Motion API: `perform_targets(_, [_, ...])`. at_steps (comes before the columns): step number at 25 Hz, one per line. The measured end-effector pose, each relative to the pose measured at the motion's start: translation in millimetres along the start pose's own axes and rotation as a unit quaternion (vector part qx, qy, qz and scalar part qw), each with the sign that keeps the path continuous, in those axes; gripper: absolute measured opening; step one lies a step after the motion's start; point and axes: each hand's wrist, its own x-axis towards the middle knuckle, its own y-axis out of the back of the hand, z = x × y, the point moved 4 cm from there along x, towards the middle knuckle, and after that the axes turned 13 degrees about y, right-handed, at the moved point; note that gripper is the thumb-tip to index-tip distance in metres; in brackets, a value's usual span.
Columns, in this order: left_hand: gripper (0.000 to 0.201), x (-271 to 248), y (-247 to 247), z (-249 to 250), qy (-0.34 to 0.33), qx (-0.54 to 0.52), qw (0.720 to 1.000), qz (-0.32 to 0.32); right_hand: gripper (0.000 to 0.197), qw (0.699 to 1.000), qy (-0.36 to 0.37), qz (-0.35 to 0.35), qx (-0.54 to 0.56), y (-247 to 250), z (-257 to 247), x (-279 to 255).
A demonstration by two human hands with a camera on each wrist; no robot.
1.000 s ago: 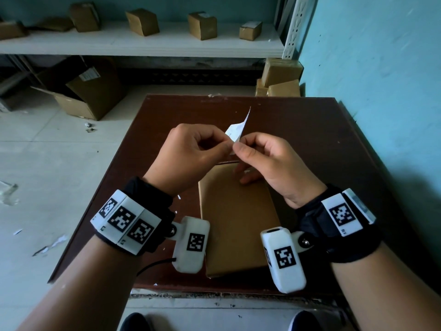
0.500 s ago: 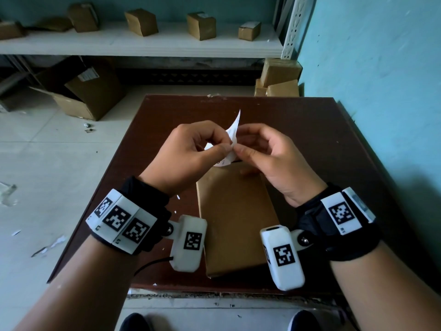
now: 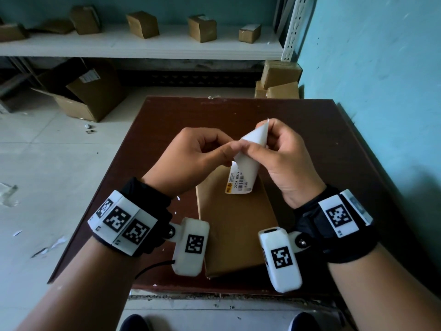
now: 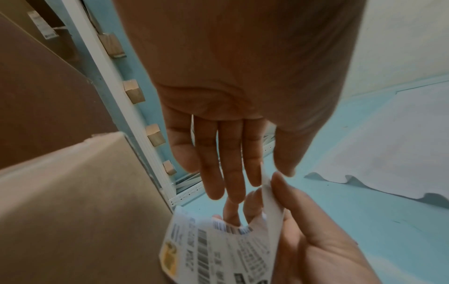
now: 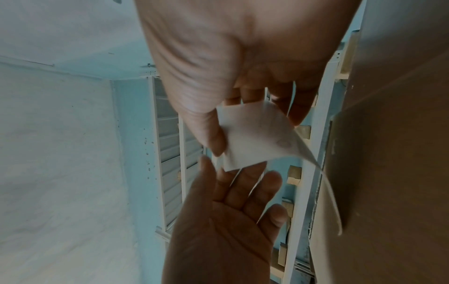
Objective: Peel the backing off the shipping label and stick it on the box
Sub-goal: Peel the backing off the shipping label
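Both hands, left [image 3: 191,156] and right [image 3: 284,158], pinch the curled shipping label [image 3: 245,168] between thumb and fingers, held above the far end of the box [image 3: 236,225] mid-tabletop [image 3: 310,120].

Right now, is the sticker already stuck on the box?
No, the label is up in the air, pinched by the left hand and right hand above the box.
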Motion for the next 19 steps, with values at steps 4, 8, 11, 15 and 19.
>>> perform_targets(4, [0.019, 2, -3, 1, 0.012, -0.001, 1.000, 0.009, 0.021, 1.000, 0.000, 0.003, 0.012, 0, 0, -1])
perform_targets(8, [0.018, 2, 1, 2, 0.031, -0.056, 0.998, 0.019, 0.020, 0.999, -0.007, 0.016, 0.038, -2, 0, -1])
perform_targets(11, [0.014, 3, 3, 1, 0.048, -0.068, 0.996, 0.030, 0.031, 0.999, -0.017, 0.006, 0.037, -2, -1, 0])
perform_targets(15, [0.007, 3, 7, -2, 0.069, -0.053, 0.995, 0.050, 0.016, 1.000, -0.015, 0.000, 0.006, -1, 1, 0])
perform_targets(19, [0.018, 1, 8, 2, 0.066, -0.063, 0.994, 0.066, 0.017, 1.000, 0.010, 0.004, -0.016, -3, -2, -1])
